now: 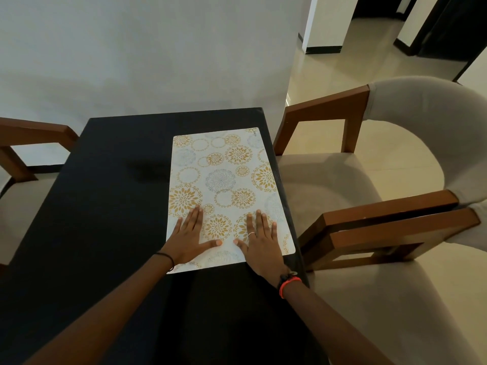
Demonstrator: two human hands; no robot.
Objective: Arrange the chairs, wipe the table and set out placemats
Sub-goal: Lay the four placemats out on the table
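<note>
You are pressing both palms on the near end of the placemat (224, 175) with fingers straight, gripping nothing. Your left hand (191, 234) is lying toward 11 o'clock from you and your right hand (259, 239) toward 1 o'clock, the two thumbs nearly meeting. The mat is lying flat on the right half of the black table (105, 193), and its long side is running just beside the table edge at 3 o'clock.

For doing this step well, you should be smoothing rather than shoving. Spread the pressure evenly through both palms so the sheet is not twisting. If you are squaring it, be sliding both hands together and judging by the gap along the right edge; it looks roughly parallel already. The near right corner is sitting very close to the table's edge, so be careful about pushing further toward 3 o'clock. Lift straight up when letting go.

Counting from near to far: two hands, one ring (251, 234) on the right hand, one placemat and one table. Three chairs are showing, each only in part — the nearest chair (395, 299) at 4 o'clock, a second chair (329, 180) at 2 o'clock and a left chair (23, 201) at 9 o'clock. With one mat for three seats, more mats are likely needed.
</note>
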